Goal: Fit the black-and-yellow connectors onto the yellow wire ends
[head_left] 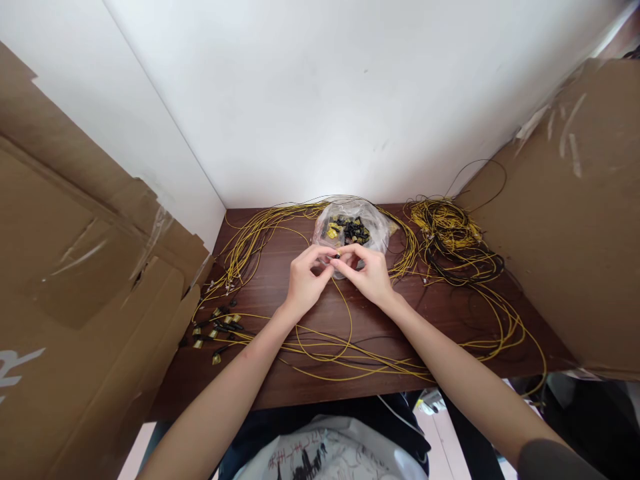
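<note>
My left hand [306, 279] and my right hand [371, 275] meet over the middle of the table, fingertips pinched together. Between them is a small black and yellow connector [338, 255], mostly covered by the fingers. A yellow wire [351, 320] runs down from the fingertips and curves back onto the tabletop. Just behind the hands sits a clear plastic bag [379, 230], opened out, holding several black and yellow connectors [356, 231]. The hands hide its front part.
Wires with connector ends [220, 327] lie at the left front. Long yellow and black wires [250, 243] arc around the bag, and a tangled bundle [445, 227] lies at the back right. Cardboard [95, 287] stands left, more cardboard [565, 233] right, and a white wall [320, 100] behind.
</note>
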